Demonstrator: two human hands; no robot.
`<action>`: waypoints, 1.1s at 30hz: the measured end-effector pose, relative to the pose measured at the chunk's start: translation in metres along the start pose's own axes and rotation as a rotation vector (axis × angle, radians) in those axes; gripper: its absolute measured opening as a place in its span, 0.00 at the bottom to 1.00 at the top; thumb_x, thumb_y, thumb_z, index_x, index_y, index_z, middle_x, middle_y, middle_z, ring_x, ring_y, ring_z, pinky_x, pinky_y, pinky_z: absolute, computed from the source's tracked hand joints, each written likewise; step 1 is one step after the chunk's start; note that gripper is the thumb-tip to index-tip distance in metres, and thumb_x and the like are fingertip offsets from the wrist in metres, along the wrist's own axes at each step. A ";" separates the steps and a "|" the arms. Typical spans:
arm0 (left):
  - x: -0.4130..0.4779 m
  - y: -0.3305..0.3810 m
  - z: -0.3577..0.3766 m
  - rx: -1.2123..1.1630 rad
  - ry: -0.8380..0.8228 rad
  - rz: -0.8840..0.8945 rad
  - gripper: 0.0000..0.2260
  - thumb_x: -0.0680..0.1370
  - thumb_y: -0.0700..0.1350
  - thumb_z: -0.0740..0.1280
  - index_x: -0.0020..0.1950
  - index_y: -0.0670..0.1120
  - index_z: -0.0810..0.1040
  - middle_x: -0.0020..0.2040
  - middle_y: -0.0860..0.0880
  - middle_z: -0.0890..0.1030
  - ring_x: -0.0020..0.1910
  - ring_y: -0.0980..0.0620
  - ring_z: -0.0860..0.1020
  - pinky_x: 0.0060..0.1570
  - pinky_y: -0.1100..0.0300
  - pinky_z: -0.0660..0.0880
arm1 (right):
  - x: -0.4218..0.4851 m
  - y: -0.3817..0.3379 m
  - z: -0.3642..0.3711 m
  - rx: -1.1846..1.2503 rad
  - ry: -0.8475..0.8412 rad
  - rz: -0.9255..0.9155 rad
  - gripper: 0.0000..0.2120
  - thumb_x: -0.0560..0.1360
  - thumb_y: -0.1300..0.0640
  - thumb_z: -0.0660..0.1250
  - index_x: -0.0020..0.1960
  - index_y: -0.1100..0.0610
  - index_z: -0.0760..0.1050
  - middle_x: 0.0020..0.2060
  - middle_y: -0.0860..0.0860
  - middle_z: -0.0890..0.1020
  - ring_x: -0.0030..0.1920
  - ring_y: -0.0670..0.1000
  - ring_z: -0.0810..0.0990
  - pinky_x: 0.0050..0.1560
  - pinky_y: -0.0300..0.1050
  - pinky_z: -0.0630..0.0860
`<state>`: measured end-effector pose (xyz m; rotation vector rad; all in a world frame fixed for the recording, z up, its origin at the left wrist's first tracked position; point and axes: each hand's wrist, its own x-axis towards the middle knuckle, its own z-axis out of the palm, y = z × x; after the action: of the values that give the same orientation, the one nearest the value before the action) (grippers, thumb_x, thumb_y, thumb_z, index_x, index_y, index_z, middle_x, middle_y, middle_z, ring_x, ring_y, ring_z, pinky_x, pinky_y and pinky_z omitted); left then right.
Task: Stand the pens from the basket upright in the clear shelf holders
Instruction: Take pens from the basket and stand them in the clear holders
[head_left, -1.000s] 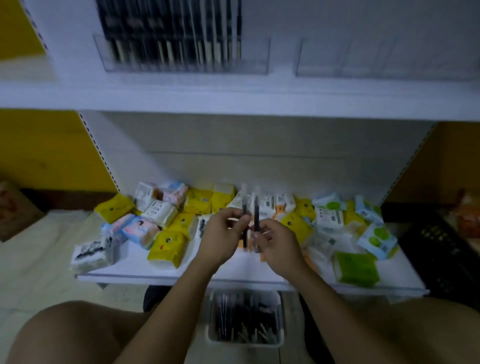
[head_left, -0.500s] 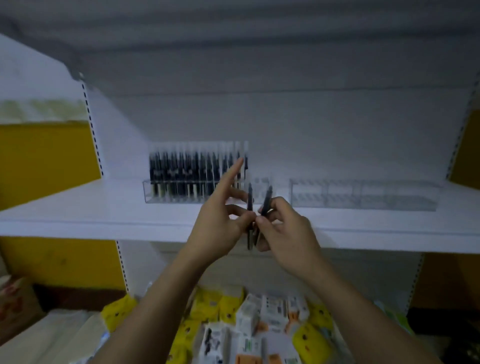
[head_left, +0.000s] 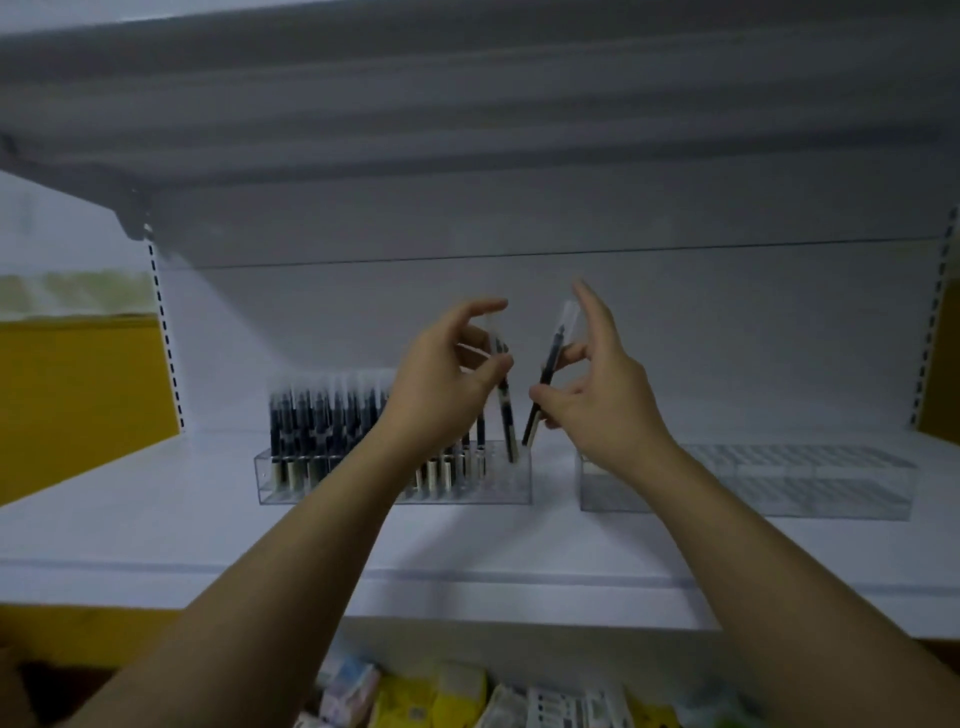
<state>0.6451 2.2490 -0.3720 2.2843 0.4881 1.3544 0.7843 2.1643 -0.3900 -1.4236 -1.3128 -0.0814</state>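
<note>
No print legible (packets (head_left: 457, 696) perhaps too blurred).

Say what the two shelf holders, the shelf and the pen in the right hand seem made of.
Left holder and right holder: clear glossy plastic, likely acrylic; contents show through the walls. Shelf: white, matt, probably painted metal, given the slotted uprights. Pen in the right hand: plastic, seemingly; transparent cap, dark barrel.

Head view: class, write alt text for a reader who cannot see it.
The left hand pinches one dark pen, the right hand another pen, at the right end of a clear holder lined with upright pens. A second clear holder stands beside it.
</note>
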 end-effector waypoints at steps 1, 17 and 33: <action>0.006 -0.002 0.002 0.020 0.006 0.007 0.20 0.77 0.43 0.69 0.67 0.55 0.70 0.46 0.55 0.79 0.44 0.60 0.80 0.41 0.68 0.77 | 0.008 0.003 0.001 -0.011 -0.004 -0.015 0.44 0.73 0.62 0.72 0.76 0.39 0.50 0.46 0.42 0.74 0.39 0.51 0.82 0.46 0.50 0.83; 0.044 -0.046 0.002 0.439 0.029 0.079 0.20 0.74 0.51 0.72 0.64 0.57 0.74 0.49 0.57 0.83 0.47 0.54 0.81 0.54 0.56 0.74 | 0.070 0.043 0.048 0.185 -0.001 -0.141 0.17 0.75 0.61 0.70 0.60 0.48 0.73 0.40 0.47 0.78 0.34 0.51 0.82 0.38 0.55 0.81; 0.034 -0.070 -0.004 0.458 0.026 0.005 0.19 0.72 0.53 0.73 0.62 0.56 0.76 0.47 0.61 0.78 0.57 0.52 0.75 0.65 0.42 0.66 | 0.061 0.056 0.073 0.036 -0.028 -0.153 0.18 0.72 0.53 0.74 0.60 0.47 0.76 0.41 0.41 0.78 0.35 0.48 0.80 0.44 0.52 0.81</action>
<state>0.6516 2.3259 -0.3824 2.6260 0.8787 1.3864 0.8041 2.2708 -0.4113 -1.2965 -1.4384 -0.1399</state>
